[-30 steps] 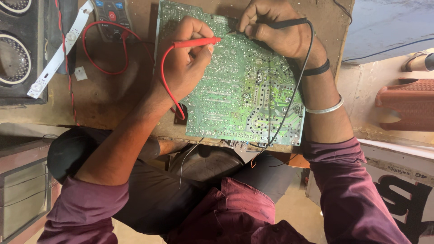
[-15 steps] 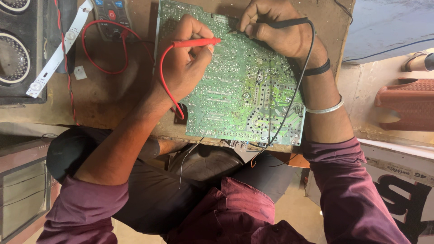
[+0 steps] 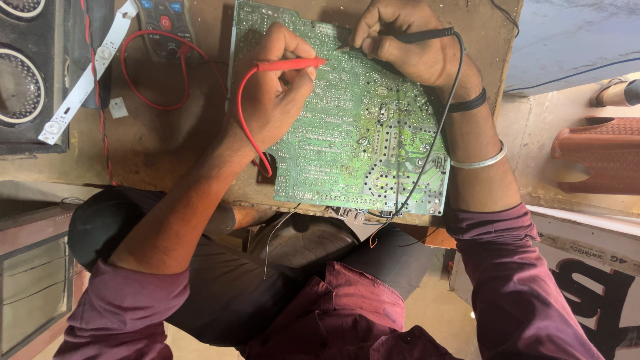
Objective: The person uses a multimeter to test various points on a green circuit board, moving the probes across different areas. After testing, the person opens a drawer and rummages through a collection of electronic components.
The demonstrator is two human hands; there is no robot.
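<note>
Green circuit board (image 3: 353, 133) flat, solder side up, under both hands' fingers; red probe (image 3: 290, 65) and black probe (image 3: 427, 35) pinched, tips on board.

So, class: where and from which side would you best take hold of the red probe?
Grip the red probe on its plastic barrel, as the left hand does, coming from the lead end at left. Its metal tip points right onto the board and should stay bare.
</note>
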